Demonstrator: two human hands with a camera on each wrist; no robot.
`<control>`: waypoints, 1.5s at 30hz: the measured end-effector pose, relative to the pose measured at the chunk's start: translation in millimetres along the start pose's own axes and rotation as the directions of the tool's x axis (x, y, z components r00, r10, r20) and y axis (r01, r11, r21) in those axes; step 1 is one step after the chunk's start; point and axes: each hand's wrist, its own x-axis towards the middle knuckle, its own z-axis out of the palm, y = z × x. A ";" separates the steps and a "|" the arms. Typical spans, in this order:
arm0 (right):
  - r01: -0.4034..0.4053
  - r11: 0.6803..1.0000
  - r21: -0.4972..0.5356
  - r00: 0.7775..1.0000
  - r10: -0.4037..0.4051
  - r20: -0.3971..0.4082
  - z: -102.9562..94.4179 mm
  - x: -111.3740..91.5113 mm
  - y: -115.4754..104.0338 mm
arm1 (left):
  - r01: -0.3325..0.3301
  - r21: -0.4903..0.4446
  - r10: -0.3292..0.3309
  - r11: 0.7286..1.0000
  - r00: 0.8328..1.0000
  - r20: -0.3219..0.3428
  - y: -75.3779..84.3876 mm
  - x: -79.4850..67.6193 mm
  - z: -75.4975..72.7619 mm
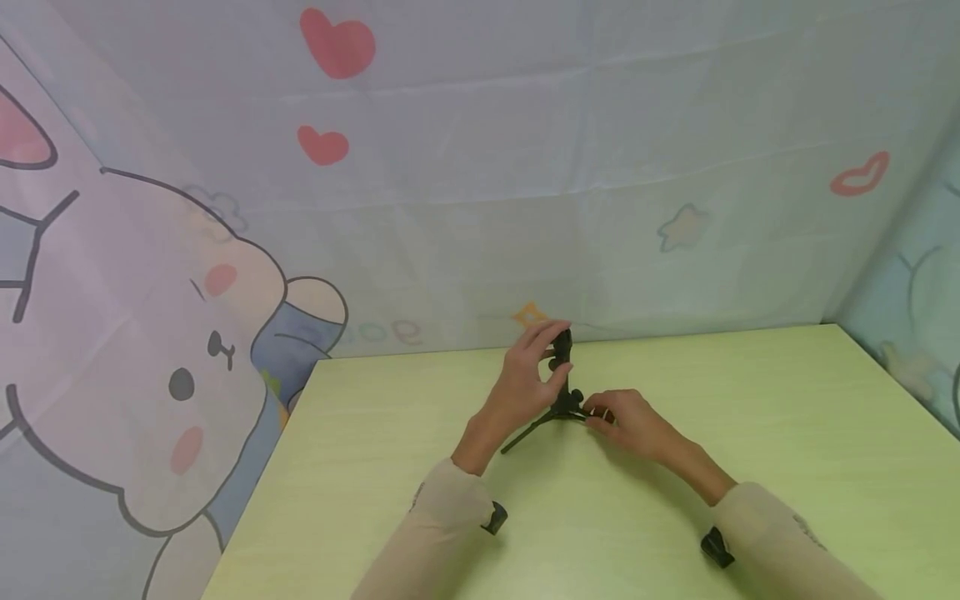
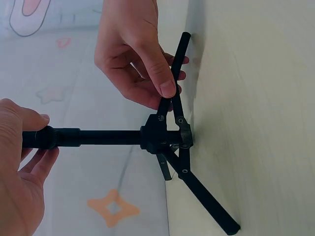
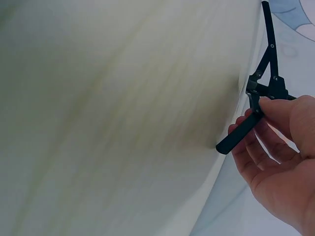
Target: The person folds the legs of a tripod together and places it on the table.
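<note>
A small black tripod [image 2: 110,137] with spread, hinged legs is between the two hands near the table's back edge. The left hand [image 1: 519,383] grips the upper part of its column, thumb and fingers on opposite sides in the left wrist view. One leg is pinched by the right hand [image 1: 630,423], with the thumb on the near face and the fingers behind it. Another leg [image 2: 209,204] slants out freely on the other side. In the right wrist view the held leg [image 3: 238,133] points down and left past the fingers. The left hand partly hides the tripod's top.
The tripod is over a pale yellow-green table [image 1: 360,467]. Behind it hangs a cloth backdrop [image 1: 465,150] printed with hearts, stars and a large cartoon animal. Black straps show at both sleeve cuffs [image 1: 457,496].
</note>
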 end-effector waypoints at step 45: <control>-0.257 0.948 -0.190 0.967 0.252 -0.050 8.5 11.3 -27.4 | 0.041 -0.075 -0.041 0.996 0.999 0.006 8.4 -1.9 -4.0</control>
